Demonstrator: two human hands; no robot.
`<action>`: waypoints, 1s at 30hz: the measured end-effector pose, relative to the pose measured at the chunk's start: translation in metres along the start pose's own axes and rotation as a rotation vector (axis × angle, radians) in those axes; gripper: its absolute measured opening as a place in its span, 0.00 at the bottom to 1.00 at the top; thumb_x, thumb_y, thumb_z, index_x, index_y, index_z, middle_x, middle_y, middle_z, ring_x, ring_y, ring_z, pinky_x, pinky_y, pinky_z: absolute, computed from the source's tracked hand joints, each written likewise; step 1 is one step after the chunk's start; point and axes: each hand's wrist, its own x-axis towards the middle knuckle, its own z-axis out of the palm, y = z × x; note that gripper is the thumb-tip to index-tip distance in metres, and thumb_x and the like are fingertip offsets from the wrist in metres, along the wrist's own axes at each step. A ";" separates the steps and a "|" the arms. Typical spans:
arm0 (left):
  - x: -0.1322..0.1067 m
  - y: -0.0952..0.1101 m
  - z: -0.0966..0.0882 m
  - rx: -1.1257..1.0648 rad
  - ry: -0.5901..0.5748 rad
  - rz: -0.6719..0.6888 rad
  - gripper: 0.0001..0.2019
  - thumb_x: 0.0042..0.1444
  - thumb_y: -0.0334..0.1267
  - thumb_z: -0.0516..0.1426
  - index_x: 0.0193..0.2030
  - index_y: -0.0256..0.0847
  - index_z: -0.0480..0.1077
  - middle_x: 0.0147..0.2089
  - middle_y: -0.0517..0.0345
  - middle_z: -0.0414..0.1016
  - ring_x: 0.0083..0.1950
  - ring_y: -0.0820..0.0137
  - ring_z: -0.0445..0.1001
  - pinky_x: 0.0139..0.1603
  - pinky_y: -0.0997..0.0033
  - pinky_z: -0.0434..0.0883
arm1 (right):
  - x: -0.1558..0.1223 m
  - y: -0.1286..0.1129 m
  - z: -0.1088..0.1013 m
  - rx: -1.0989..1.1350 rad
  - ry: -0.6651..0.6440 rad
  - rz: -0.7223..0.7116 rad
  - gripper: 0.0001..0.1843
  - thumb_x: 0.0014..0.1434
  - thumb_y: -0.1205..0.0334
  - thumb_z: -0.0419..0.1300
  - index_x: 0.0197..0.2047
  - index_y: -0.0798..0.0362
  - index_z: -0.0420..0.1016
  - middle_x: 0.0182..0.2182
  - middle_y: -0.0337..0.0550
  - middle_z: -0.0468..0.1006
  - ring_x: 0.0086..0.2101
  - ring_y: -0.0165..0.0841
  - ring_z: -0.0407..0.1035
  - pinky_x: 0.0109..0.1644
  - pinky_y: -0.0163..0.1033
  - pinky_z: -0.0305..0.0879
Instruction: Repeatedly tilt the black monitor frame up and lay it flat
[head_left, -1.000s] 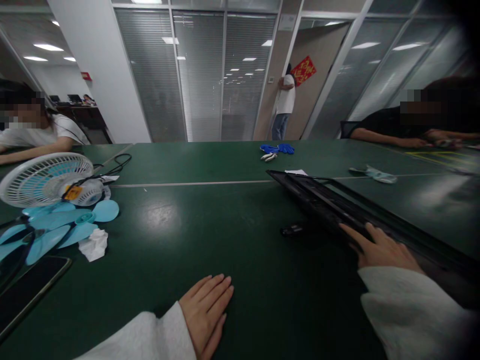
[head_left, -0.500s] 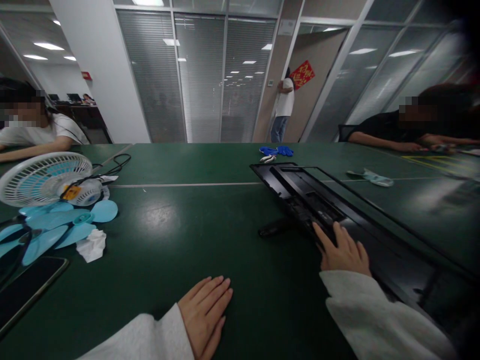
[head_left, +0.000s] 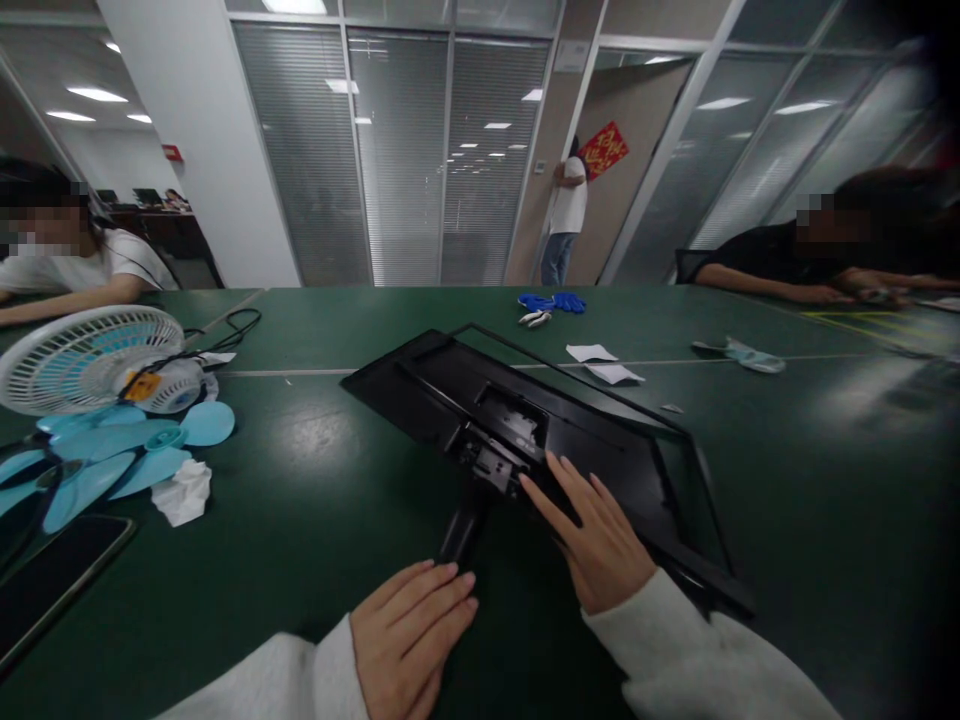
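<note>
A black monitor back housing [head_left: 592, 440] lies slanted on the green table, with a thin black frame [head_left: 712, 490] around its far and right edges. From its middle a short black stand neck [head_left: 463, 525] points toward me. My right hand [head_left: 600, 535] rests on the housing near the central recess, fingers spread. Close to the end of the neck is my left hand [head_left: 412, 635], palm down with its fingers stretched out; whether it touches the neck I cannot tell.
Left on the table [head_left: 300, 540] are a white fan guard [head_left: 90, 350], light-blue fan blades [head_left: 142, 445], crumpled tissue [head_left: 184, 492] and a phone [head_left: 60, 580]. Beyond the housing lie white papers [head_left: 604, 362], gloves [head_left: 551, 302] and a small packet [head_left: 750, 355]. People sit at both sides; another stands by the door.
The monitor housing has swung and slid left toward the middle, its neck now near my left hand. My right hand has moved left with it. White papers behind it have come into view.
</note>
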 end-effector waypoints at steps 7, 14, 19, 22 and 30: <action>-0.004 0.000 -0.003 0.094 0.250 0.210 0.16 0.68 0.35 0.44 0.49 0.42 0.72 0.57 0.65 0.71 0.59 0.74 0.69 0.63 0.71 0.65 | 0.006 -0.038 -0.032 0.177 -0.026 -0.177 0.44 0.48 0.80 0.45 0.68 0.47 0.50 0.68 0.52 0.42 0.64 0.47 0.43 0.61 0.59 0.53; -0.006 0.000 0.004 0.133 0.235 0.181 0.15 0.68 0.35 0.46 0.46 0.47 0.74 0.55 0.71 0.72 0.55 0.78 0.71 0.65 0.74 0.58 | 0.011 -0.045 -0.045 0.220 -0.059 -0.303 0.43 0.48 0.79 0.46 0.67 0.43 0.52 0.67 0.48 0.46 0.64 0.41 0.45 0.61 0.56 0.55; -0.010 -0.004 0.003 0.189 0.233 0.208 0.17 0.68 0.35 0.44 0.48 0.48 0.74 0.58 0.72 0.70 0.57 0.80 0.69 0.66 0.75 0.55 | 0.020 -0.039 -0.056 0.252 -0.112 -0.345 0.44 0.45 0.76 0.49 0.66 0.42 0.54 0.67 0.45 0.47 0.64 0.39 0.45 0.63 0.53 0.52; -0.010 -0.003 0.005 0.175 0.227 0.198 0.15 0.67 0.34 0.46 0.48 0.47 0.74 0.57 0.70 0.70 0.57 0.79 0.70 0.65 0.75 0.58 | 0.025 -0.033 -0.063 0.275 -0.169 -0.371 0.45 0.44 0.75 0.51 0.65 0.40 0.55 0.67 0.41 0.46 0.64 0.38 0.44 0.64 0.51 0.50; -0.003 -0.003 0.014 0.176 0.288 0.222 0.14 0.66 0.32 0.48 0.48 0.40 0.74 0.56 0.59 0.72 0.55 0.74 0.72 0.62 0.73 0.64 | 0.041 -0.019 -0.071 0.341 -0.402 -0.367 0.47 0.44 0.74 0.57 0.65 0.33 0.53 0.68 0.36 0.42 0.65 0.40 0.40 0.66 0.54 0.46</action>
